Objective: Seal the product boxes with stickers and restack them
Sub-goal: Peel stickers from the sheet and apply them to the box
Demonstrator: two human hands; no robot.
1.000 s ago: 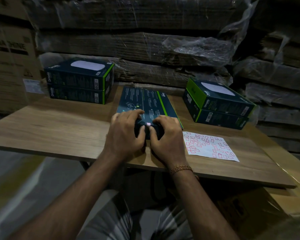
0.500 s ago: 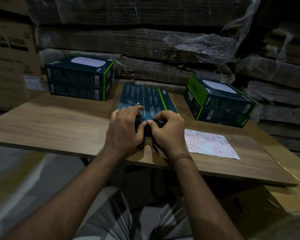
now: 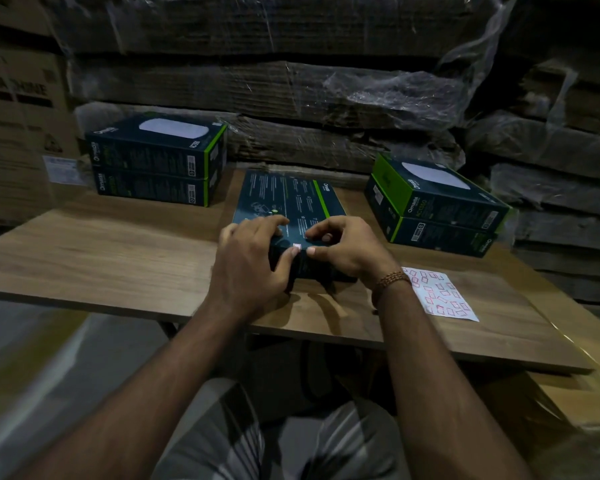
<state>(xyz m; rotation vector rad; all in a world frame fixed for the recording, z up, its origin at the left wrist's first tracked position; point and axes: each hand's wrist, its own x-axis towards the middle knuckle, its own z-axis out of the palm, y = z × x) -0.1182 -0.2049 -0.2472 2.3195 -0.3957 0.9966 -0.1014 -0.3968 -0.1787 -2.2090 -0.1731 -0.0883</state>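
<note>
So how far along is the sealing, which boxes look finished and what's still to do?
In hand: the middle box lies flat, and both thumbs press a small sticker onto its near edge, left hand and right hand gripping it. Two boxes sit stacked at the left and two at the right; I cannot tell which pile is sealed. The sticker sheet has plenty left. This box is not yet restacked.

Dim light; wooden table (image 3: 101, 258); plastic-wrapped flattened cardboard stacks (image 3: 257, 81) behind; brown cartons (image 3: 18, 109) left.

Bare forearms, no sleeves; beaded brown bracelet (image 3: 390, 279) on right wrist; grey striped trousers (image 3: 243, 441).
</note>
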